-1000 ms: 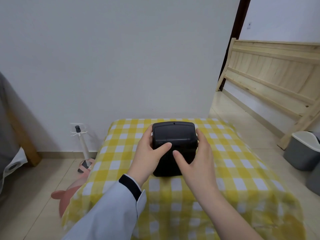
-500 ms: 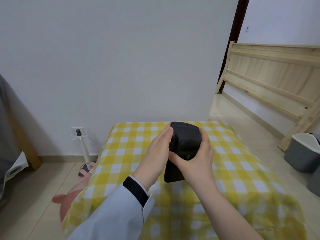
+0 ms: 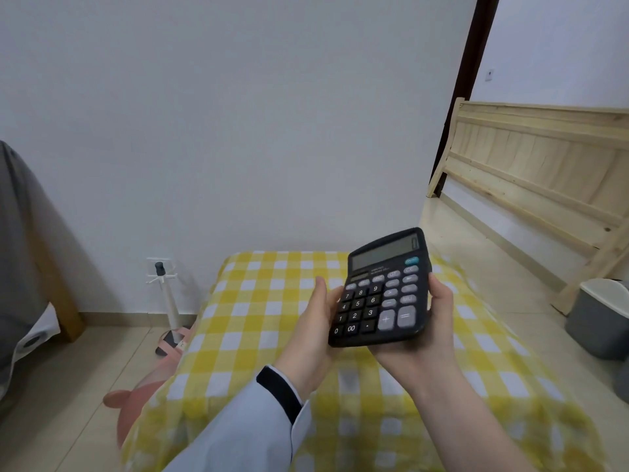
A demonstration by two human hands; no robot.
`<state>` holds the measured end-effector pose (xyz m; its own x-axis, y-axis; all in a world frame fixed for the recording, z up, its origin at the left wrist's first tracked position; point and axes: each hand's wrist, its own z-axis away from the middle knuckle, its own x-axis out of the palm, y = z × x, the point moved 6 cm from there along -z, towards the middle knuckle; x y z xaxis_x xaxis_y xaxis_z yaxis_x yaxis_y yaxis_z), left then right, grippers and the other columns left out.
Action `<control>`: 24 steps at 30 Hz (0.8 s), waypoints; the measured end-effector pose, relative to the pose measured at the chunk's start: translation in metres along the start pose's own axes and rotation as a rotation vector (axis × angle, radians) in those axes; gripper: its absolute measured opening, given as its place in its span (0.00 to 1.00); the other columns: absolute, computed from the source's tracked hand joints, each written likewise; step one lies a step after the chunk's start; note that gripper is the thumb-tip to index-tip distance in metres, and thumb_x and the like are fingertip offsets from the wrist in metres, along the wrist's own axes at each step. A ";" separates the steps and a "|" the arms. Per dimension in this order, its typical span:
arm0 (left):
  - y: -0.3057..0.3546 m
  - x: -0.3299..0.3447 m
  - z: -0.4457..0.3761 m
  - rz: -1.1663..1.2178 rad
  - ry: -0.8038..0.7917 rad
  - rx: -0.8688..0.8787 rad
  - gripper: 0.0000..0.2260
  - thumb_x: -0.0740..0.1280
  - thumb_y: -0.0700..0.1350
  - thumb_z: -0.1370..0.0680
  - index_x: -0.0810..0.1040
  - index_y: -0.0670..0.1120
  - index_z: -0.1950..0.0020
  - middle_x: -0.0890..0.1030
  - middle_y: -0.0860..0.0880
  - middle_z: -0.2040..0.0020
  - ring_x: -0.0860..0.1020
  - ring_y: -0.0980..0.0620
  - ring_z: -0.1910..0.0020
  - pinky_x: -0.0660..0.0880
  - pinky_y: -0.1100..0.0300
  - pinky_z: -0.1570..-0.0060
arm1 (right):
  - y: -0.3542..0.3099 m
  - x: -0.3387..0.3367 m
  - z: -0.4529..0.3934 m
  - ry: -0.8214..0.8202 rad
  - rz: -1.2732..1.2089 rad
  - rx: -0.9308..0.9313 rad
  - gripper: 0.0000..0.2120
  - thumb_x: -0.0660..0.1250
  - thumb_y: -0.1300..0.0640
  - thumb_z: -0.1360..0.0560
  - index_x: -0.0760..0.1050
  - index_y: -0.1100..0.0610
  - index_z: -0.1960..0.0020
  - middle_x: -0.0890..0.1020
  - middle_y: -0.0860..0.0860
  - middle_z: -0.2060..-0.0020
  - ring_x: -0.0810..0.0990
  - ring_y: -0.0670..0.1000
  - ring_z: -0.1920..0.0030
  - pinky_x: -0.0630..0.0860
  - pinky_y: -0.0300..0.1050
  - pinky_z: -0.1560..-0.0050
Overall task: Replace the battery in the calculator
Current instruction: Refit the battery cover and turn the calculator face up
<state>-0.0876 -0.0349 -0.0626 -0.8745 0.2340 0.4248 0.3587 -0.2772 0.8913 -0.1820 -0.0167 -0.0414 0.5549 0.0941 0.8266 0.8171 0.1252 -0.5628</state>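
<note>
Black plastic desktop calculator (image 3: 383,294): held in the air above the table, keypad and blank grey display turned toward the camera, display end farther away and raised, body tilted slightly so that the top leans right. Grey and black keys are seen in rows; two large pale keys sit at the lower right corner.

Left hand (image 3: 315,330): extended from a pale blue sleeve with dark cuff (image 3: 272,407), palm turned inward, fingers straightened against the calculator's left edge; it is pressed flat to that edge rather than curled around it.

Right hand (image 3: 430,330): bare forearm raised from the lower right, palm cupped beneath the calculator's lower right corner, thumb laid up the right edge; the calculator is gripped here from below and from the side.

Table covered with a yellow-and-white checked cloth (image 3: 265,321): set below the hands, against a white wall.

Surroundings: pale wooden bed frame (image 3: 537,172) leaned at right; grey bin with white lid (image 3: 599,318) on the tiled floor; white stand with dark top (image 3: 166,294) by a wall socket at left.
</note>
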 end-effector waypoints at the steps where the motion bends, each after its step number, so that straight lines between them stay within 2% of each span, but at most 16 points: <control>1: 0.000 0.001 -0.002 0.031 0.000 0.006 0.30 0.45 0.61 0.19 0.74 0.44 0.33 0.81 0.46 0.37 0.78 0.48 0.38 0.75 0.56 0.43 | 0.001 -0.002 -0.001 0.000 -0.037 0.014 0.26 0.67 0.41 0.35 0.81 0.58 0.45 0.82 0.57 0.45 0.80 0.58 0.43 0.72 0.54 0.39; 4: 0.002 0.003 -0.003 0.108 -0.005 0.038 0.30 0.44 0.61 0.19 0.77 0.46 0.35 0.81 0.44 0.38 0.79 0.47 0.38 0.76 0.55 0.47 | 0.000 -0.008 -0.006 0.048 -0.108 0.018 0.24 0.60 0.41 0.29 0.79 0.55 0.42 0.82 0.56 0.43 0.79 0.58 0.42 0.72 0.53 0.39; 8: 0.008 0.005 -0.002 0.180 -0.056 0.102 0.27 0.44 0.58 0.18 0.75 0.47 0.33 0.80 0.45 0.36 0.78 0.47 0.37 0.76 0.54 0.45 | -0.003 -0.009 -0.010 0.074 -0.099 0.030 0.21 0.60 0.48 0.27 0.79 0.58 0.41 0.81 0.58 0.42 0.80 0.59 0.43 0.74 0.55 0.42; 10: 0.014 0.002 -0.001 0.192 -0.078 0.150 0.26 0.44 0.56 0.18 0.74 0.48 0.32 0.79 0.45 0.35 0.77 0.46 0.35 0.75 0.54 0.44 | -0.006 -0.010 -0.011 0.076 -0.069 0.020 0.19 0.61 0.51 0.28 0.81 0.59 0.44 0.83 0.58 0.46 0.83 0.58 0.47 0.79 0.53 0.47; 12: 0.023 0.000 0.001 0.193 -0.096 0.206 0.24 0.44 0.54 0.18 0.73 0.50 0.31 0.78 0.45 0.33 0.75 0.46 0.33 0.74 0.52 0.42 | -0.011 -0.012 -0.013 0.101 -0.021 -0.019 0.18 0.61 0.51 0.27 0.80 0.58 0.42 0.85 0.57 0.48 0.84 0.57 0.50 0.81 0.53 0.53; 15: 0.034 -0.002 0.007 0.190 -0.132 0.286 0.22 0.44 0.51 0.18 0.72 0.53 0.31 0.77 0.48 0.32 0.74 0.49 0.33 0.71 0.51 0.38 | -0.022 -0.010 -0.016 0.112 0.052 -0.140 0.20 0.62 0.53 0.26 0.74 0.51 0.35 0.82 0.54 0.42 0.81 0.56 0.44 0.77 0.57 0.46; 17: 0.039 -0.004 0.010 0.181 -0.158 0.316 0.22 0.44 0.50 0.19 0.71 0.56 0.31 0.78 0.52 0.33 0.75 0.52 0.34 0.72 0.54 0.40 | -0.029 -0.007 -0.017 0.099 0.117 -0.222 0.19 0.65 0.56 0.29 0.75 0.50 0.38 0.84 0.53 0.46 0.83 0.55 0.49 0.77 0.56 0.47; 18: 0.041 -0.005 0.011 0.175 -0.169 0.327 0.23 0.43 0.49 0.19 0.70 0.57 0.30 0.78 0.53 0.33 0.75 0.53 0.34 0.73 0.55 0.41 | -0.031 -0.006 -0.017 0.099 0.146 -0.249 0.17 0.65 0.57 0.27 0.76 0.50 0.39 0.85 0.53 0.47 0.84 0.55 0.51 0.78 0.56 0.48; 20: 0.045 -0.008 0.012 0.175 -0.182 0.339 0.24 0.42 0.49 0.20 0.67 0.56 0.28 0.77 0.54 0.32 0.75 0.53 0.33 0.72 0.54 0.40 | -0.032 -0.004 -0.017 0.113 0.182 -0.283 0.15 0.62 0.60 0.23 0.76 0.51 0.39 0.84 0.54 0.47 0.83 0.56 0.50 0.78 0.56 0.49; 24: 0.048 -0.011 0.015 0.206 -0.192 0.345 0.25 0.40 0.48 0.20 0.65 0.54 0.26 0.76 0.52 0.31 0.73 0.51 0.32 0.70 0.51 0.38 | -0.031 -0.003 -0.018 0.130 0.200 -0.302 0.15 0.60 0.60 0.23 0.76 0.52 0.39 0.84 0.55 0.47 0.83 0.57 0.50 0.78 0.57 0.48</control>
<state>-0.0560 -0.0364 -0.0221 -0.7086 0.3844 0.5917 0.6357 -0.0163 0.7718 -0.2064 -0.0387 -0.0261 0.7074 -0.0409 0.7057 0.6892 -0.1816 -0.7014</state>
